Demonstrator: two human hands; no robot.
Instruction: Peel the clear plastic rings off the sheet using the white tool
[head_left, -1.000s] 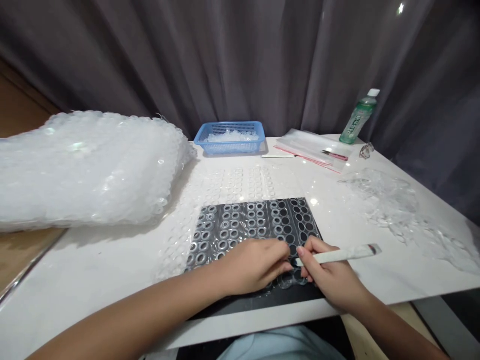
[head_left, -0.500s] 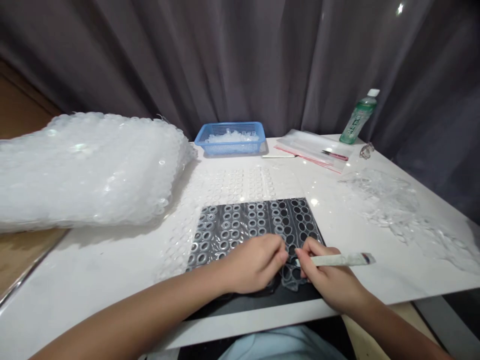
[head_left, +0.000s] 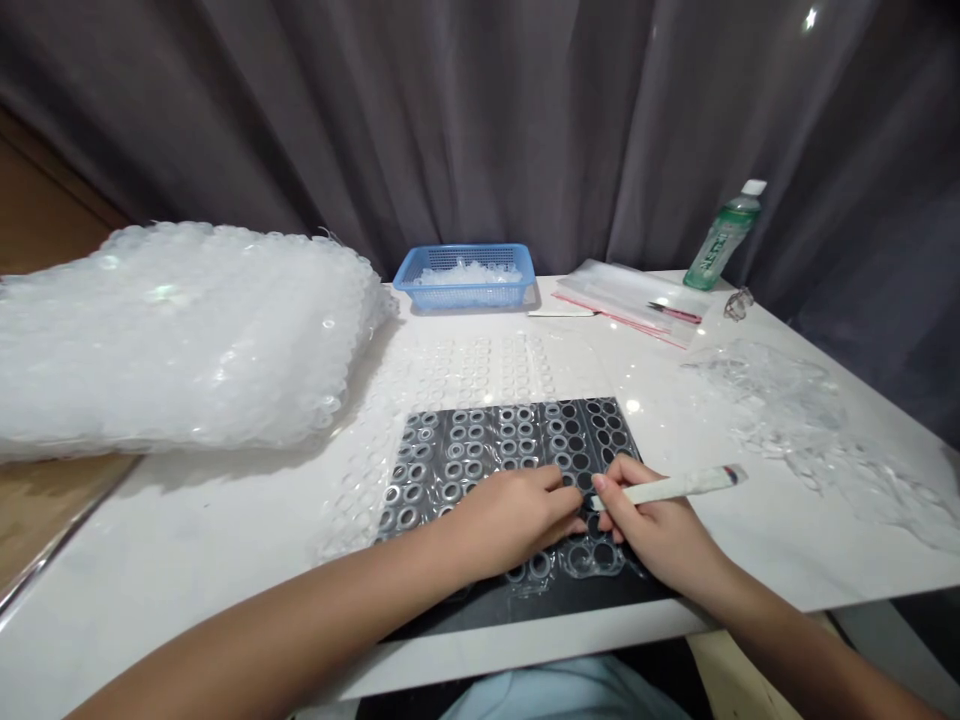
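Observation:
A clear plastic sheet with rows of ring shapes [head_left: 471,450] lies over a black board [head_left: 480,615] near the table's front edge. My right hand [head_left: 652,515] is closed round a slim, white, pen-like tool [head_left: 686,485]; its tip points left, down at the sheet. Close beside that tip, my left hand [head_left: 525,515] rests on the sheet with curled fingers pinched together, and whatever they grip is hidden. Towards the right of the board, several ring outlines show dark centres without the pale rims seen further left. The sheet's near right edge is loose and crinkled.
A bulky translucent bundle [head_left: 187,340] fills the left side. At the back stand a blue basket [head_left: 465,295] of small clear pieces and a green-labelled bottle [head_left: 724,240]. Plastic bags [head_left: 607,285] carry small snips [head_left: 675,313]. Clear scraps [head_left: 795,410] lie at right.
My left fingers have shifted slightly right, towards the tool tip. The tool is tilted more upward at its rear end. The crumpled near edge of the sheet now lies flatter.

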